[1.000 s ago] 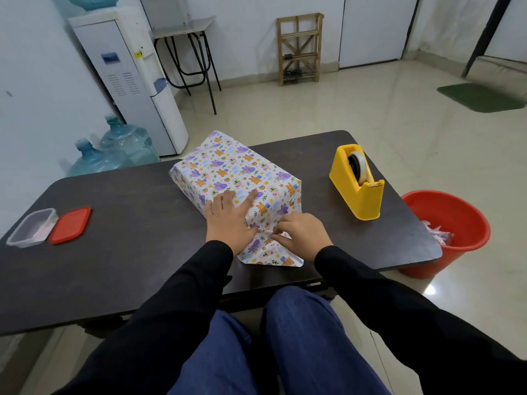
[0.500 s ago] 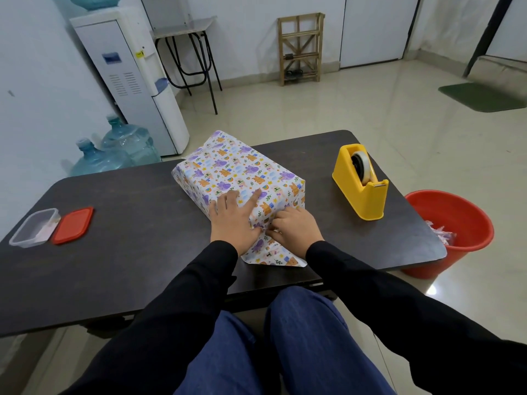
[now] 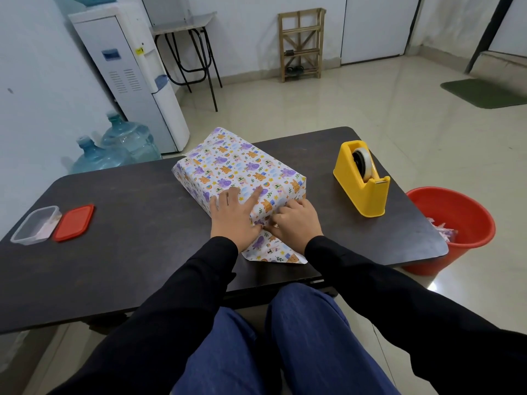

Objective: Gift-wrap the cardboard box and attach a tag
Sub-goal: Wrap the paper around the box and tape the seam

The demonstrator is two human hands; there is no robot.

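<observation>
The box (image 3: 236,166), covered in white paper printed with purple and orange animals, lies at an angle in the middle of the dark table (image 3: 137,212). My left hand (image 3: 235,216) lies flat on its near end, fingers spread on the paper. Beside it, my right hand (image 3: 293,220) has its fingers curled against the near end face, folding the paper in at the right corner. A triangular paper flap (image 3: 273,252) sticks out flat on the table between my wrists. No tag is in view.
A yellow tape dispenser (image 3: 360,181) stands to the right of the box. At the table's left edge sit a clear plastic container (image 3: 35,225) and its red lid (image 3: 74,222). A red bucket (image 3: 453,226) with paper scraps stands on the floor at right.
My right hand has slid up from the flat flap onto the box's near end, pushing the paper against it. My left hand has stayed pressed on the paper.
</observation>
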